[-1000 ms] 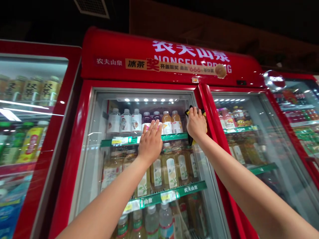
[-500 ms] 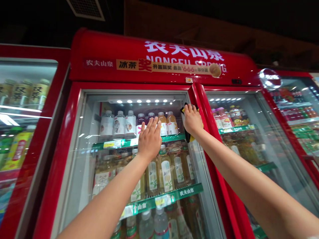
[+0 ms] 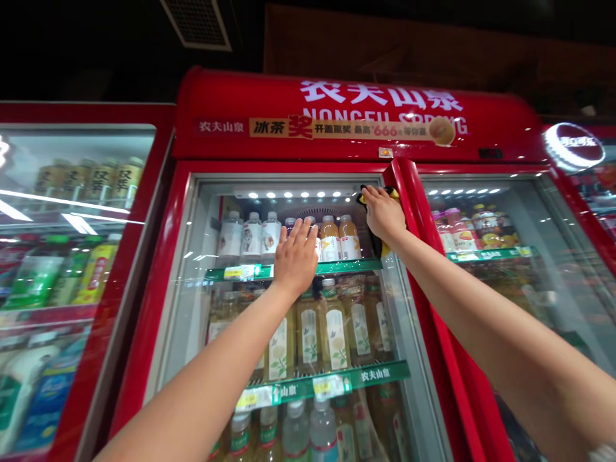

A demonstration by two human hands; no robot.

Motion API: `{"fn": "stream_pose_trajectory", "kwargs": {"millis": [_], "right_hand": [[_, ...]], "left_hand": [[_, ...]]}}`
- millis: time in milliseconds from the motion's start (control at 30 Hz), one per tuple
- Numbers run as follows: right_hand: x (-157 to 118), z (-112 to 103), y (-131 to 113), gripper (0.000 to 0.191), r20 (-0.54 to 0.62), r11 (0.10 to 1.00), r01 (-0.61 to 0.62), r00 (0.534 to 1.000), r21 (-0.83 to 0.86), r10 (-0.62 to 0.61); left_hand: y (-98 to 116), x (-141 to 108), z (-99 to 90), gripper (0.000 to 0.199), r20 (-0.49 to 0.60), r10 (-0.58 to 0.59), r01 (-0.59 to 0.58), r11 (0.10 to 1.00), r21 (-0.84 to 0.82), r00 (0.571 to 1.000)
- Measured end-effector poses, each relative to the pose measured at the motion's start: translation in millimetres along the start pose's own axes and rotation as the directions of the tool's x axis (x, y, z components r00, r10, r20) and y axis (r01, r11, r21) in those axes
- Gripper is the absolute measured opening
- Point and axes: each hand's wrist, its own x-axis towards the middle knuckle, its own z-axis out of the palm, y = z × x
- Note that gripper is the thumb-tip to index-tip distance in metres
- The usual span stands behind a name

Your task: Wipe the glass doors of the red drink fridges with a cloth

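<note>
My left hand point(image 3: 296, 255) lies flat with its fingers spread on the glass door of a red drinks cooler point(image 3: 231, 144), in front of the top row of bottles. Under my right hand point(image 3: 384, 215) is a black and yellow cloth point(image 3: 376, 242), pressed to the glass at the upper right corner of the same door. The cloth shows above the fingertips and hangs down below the palm. Orange bottles point(image 3: 330, 237) stand behind the glass between my two hands.
A second cooler door with bottles point(image 3: 462, 231) is on the right, past the red door frame point(image 3: 423, 256). Another red cooler point(image 3: 108, 321) stands at the left. A round lit sign point(image 3: 575, 146) is at the far right, and a ceiling vent point(image 3: 196, 22) is above.
The view has shifted, so the coolers appear further right. My right hand and the cloth sit slightly higher, near the door's upper corner. My left hand stays flat on the glass.
</note>
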Motion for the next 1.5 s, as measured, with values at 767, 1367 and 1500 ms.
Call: {"fn": "stream_pose_trajectory", "kwargs": {"millis": [767, 1367, 1500], "right_hand": [[-15, 3, -99, 0.048, 0.091, 0.904, 0.422, 0.900, 0.060, -0.426], [-4, 13, -161, 0.049, 0.068, 0.948, 0.313, 0.946, 0.058, -0.317], [11, 20, -201, 0.050, 0.044, 0.985, 0.171, 0.984, 0.023, -0.172]], "left_hand": [[-80, -45, -30.3, 0.058, 0.045, -0.016, 0.013, 0.998, 0.067, 0.999], [-161, -76, -64.7, 0.058, 0.074, -0.042, 0.032, 0.992, 0.125, 0.996], [-178, -84, -75.1, 0.057, 0.088, -0.047, 0.033, 0.988, 0.152, 0.995]]}}
